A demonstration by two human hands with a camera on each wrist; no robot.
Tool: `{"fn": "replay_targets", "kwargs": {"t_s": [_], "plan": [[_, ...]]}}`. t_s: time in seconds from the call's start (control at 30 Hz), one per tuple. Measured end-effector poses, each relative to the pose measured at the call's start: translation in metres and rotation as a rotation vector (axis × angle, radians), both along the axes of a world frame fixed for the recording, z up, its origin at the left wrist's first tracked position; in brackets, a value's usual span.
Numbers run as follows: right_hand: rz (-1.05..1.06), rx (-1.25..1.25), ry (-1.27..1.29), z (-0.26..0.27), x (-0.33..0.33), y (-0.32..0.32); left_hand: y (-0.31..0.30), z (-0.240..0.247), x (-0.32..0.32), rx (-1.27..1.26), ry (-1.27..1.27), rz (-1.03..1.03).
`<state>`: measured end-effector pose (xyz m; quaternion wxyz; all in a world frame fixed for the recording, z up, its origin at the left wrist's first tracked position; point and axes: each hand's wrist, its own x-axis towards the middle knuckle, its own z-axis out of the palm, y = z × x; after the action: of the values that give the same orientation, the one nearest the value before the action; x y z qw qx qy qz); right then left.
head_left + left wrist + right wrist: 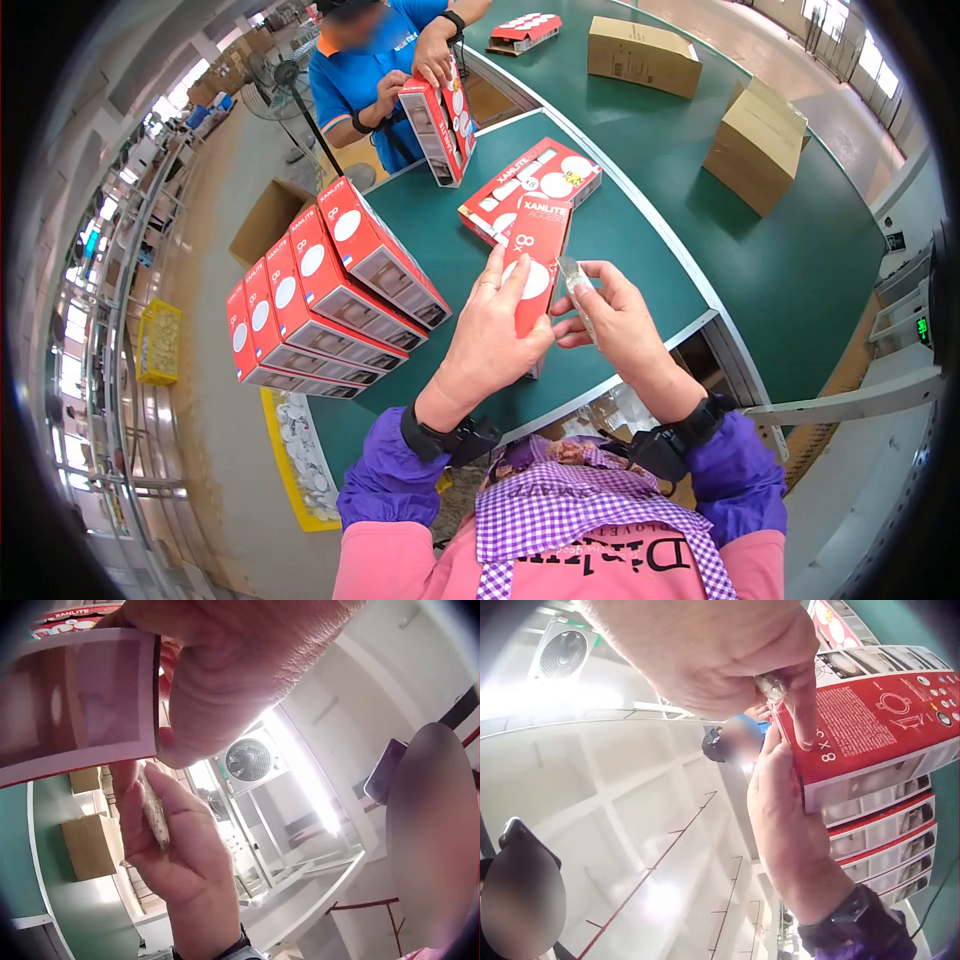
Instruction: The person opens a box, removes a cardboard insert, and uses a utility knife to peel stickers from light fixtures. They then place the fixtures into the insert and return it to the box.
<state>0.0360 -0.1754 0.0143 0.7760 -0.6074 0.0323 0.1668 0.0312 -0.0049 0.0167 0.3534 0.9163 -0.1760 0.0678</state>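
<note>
A red "XANLITE" carton (pixel 535 285), printed "8x", stands tilted in front of me over the green table. My left hand (pixel 490 345) grips its near part, with fingers spread over the red face. In my right hand (pixel 625 325), a slim flat tool (pixel 577 283) with a greyish tip is pinched between thumb and fingers. Its tip is right at the carton's edge, and the right wrist view shows the tool (pixel 771 687) beside the carton's end (pixel 840 731). The tool's exact kind I cannot tell. Another red carton (pixel 575 182) lies just behind.
Several red cartons (pixel 285 292) stand in a row at the left. Across the table a person in blue (pixel 340 85) handles another carton (pixel 440 135). Brown cardboard boxes (pixel 640 60) and a red carton (pixel 525 33) sit on the farther green surface. A yellow-edged tray (pixel 275 430) is below left.
</note>
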Motion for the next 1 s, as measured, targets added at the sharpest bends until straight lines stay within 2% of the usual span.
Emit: {"fn": "replay_targets", "kwargs": {"t_s": [0.6, 1.0], "plan": [[-0.042, -0.001, -0.004, 0.000, -0.003, 0.003, 0.001, -0.005, 0.002, -0.018, -0.054, 0.003], [0.033, 0.009, 0.048, 0.010, 0.010, -0.008, 0.004, -0.002, 0.004, -0.034, -0.006, -0.030]]}}
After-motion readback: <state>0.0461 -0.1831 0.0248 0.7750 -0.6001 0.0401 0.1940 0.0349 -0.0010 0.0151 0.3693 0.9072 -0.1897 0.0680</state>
